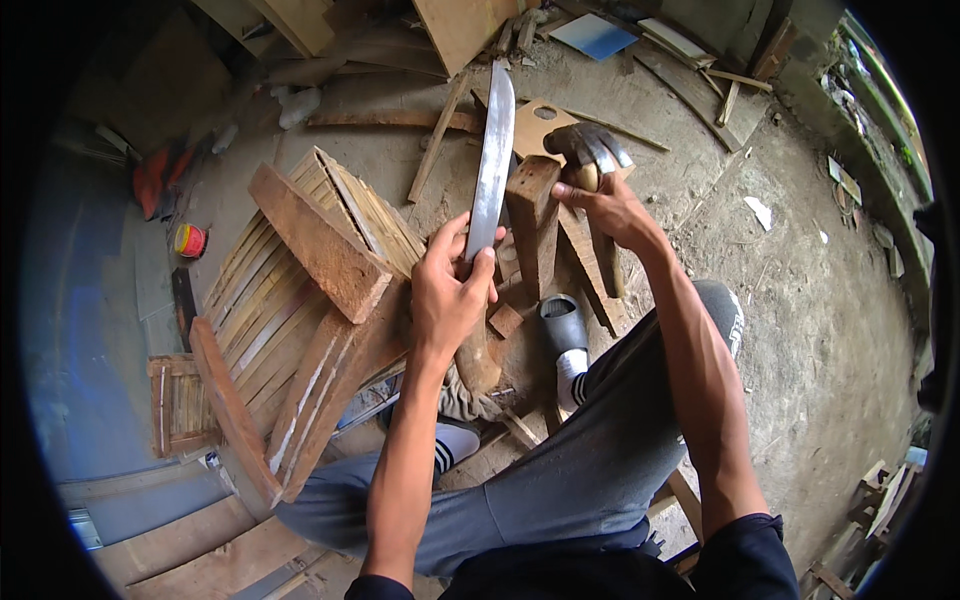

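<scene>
My left hand (450,285) is closed around the lower blade of a machete (492,150). Its tip points away from me, and a brown wooden handle extends below my fingers. My right hand (612,212) grips a claw hammer (590,148) just under its dark metal head, with the thumb against a wooden post (534,205). That thick brown post stands between the two hands, its worn top facing up. Some of the right fingers are hidden behind the hammer.
A slatted wooden frame (280,315) with heavy beams leans at my left. Beyond it lies a small red-and-yellow tin (190,240). Loose planks and a blue-white panel (592,36) lie farther off. My foot in a grey slipper (563,323) is close to the post.
</scene>
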